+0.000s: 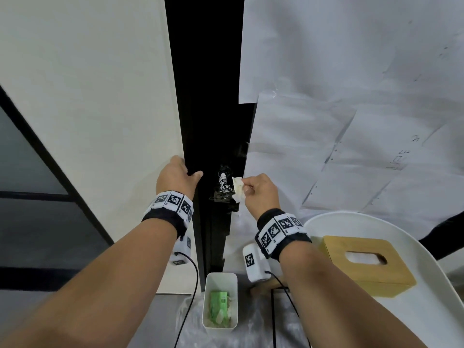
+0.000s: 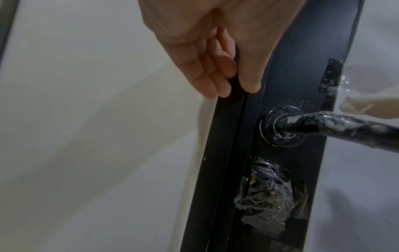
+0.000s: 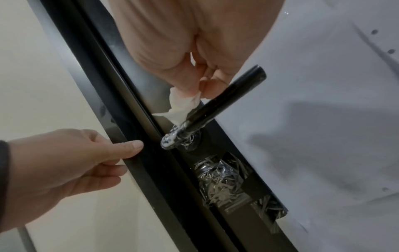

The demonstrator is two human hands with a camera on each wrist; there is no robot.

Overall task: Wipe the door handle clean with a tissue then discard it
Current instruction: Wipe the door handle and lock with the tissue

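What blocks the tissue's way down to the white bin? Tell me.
Nothing visible does. The right hand pinches the tissue against the door handle, and the open white bin stands on the floor below, between the forearms, its mouth uncovered.

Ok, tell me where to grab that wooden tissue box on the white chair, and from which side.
Take the tissue box across its two long side walls, coming down from above. It lies flat on the chair, its slotted top facing up, so the plain sides look easiest to clamp. Avoid fingers in the slot.
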